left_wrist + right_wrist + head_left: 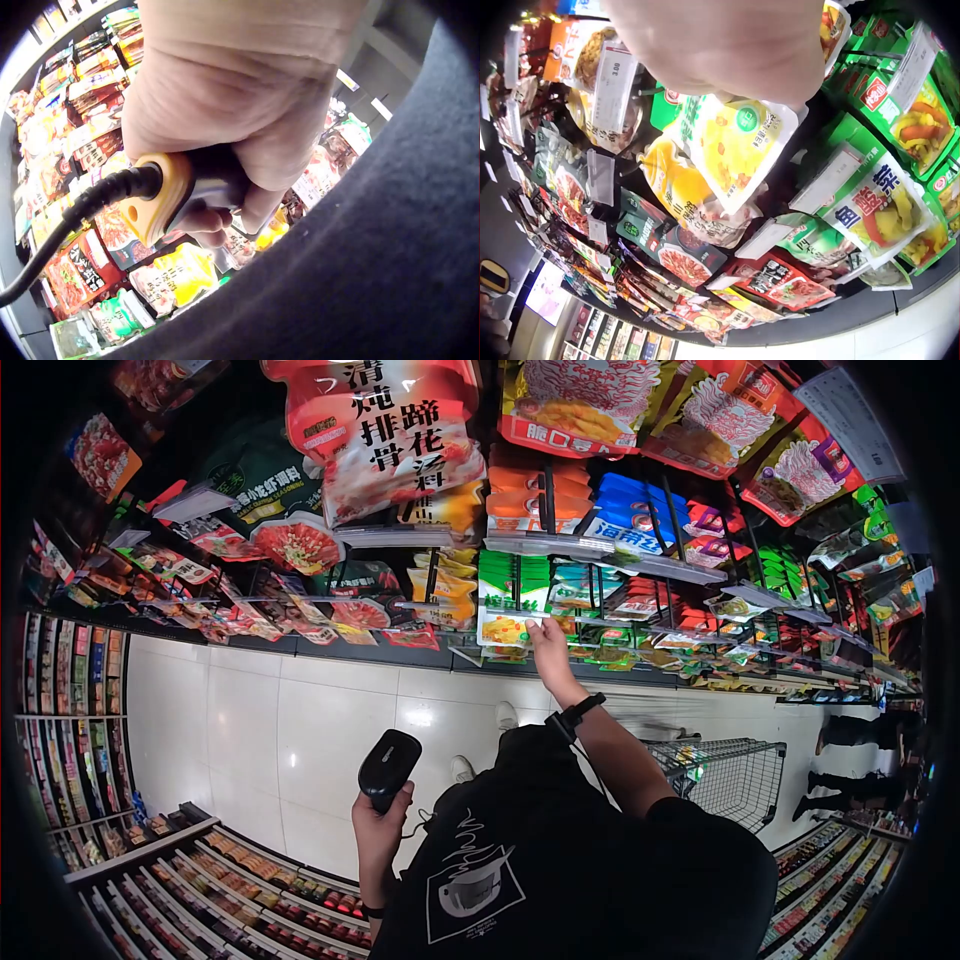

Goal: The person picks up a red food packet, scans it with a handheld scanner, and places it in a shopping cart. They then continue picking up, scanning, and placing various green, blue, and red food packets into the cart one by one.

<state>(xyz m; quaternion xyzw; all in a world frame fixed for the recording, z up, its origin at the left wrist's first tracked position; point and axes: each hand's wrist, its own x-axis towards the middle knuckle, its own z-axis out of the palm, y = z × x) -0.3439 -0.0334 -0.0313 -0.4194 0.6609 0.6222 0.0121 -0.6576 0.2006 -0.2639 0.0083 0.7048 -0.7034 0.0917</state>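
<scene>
Left hand [378, 828]: grips a black handheld scanner [390, 763]
Right hand [549, 657]: fingertips touch 1 green-and-white packet [502, 624]; cannot tell whether they pinch
Packet's place: front of the shelf [400, 653]

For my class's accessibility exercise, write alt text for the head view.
A person touches a green and white packet on a shop rack with the right hand, holding a black scanner in the left hand. A wire cart stands nearby.
</scene>
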